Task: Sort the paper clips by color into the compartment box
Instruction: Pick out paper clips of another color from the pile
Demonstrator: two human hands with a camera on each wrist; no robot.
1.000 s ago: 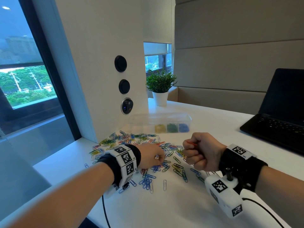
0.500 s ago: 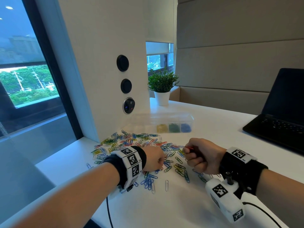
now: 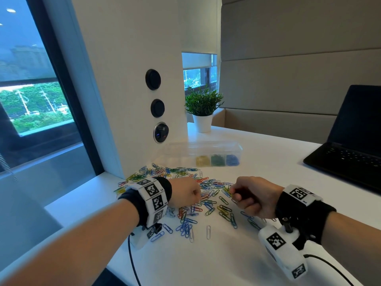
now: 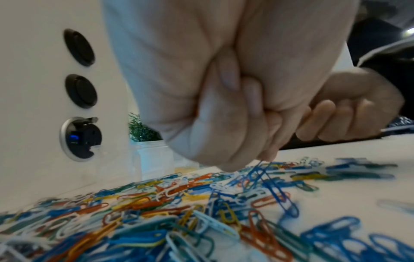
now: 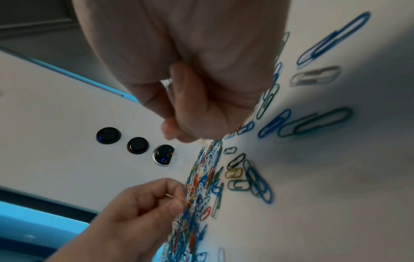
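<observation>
A heap of mixed-colour paper clips (image 3: pixel 185 195) lies on the white table (image 3: pixel 216 261). Behind it stands the clear compartment box (image 3: pixel 181 149), holding yellow clips (image 3: pixel 203 161), green clips (image 3: pixel 218 159) and blue clips (image 3: pixel 232 159) in its three right cells. My left hand (image 3: pixel 185 193) is curled over the heap's middle. In the left wrist view its fingertips pinch a blue clip (image 4: pixel 261 171) that hangs down into the pile. My right hand (image 3: pixel 250 195) is a fist at the heap's right side, thumb and forefinger pinched at a clip there. What the fist holds is hidden.
An open black laptop (image 3: pixel 348 155) sits at the right. A potted plant (image 3: pixel 203 112) stands behind the box. The white pillar with round sockets (image 3: pixel 157 108) rises just left of the box. Stray clips (image 3: pixel 208 232) lie nearer me, and the table edge falls away at the left.
Both fists have come lower onto the heap. The red clip that showed at my right fingertips earlier is out of sight now.
</observation>
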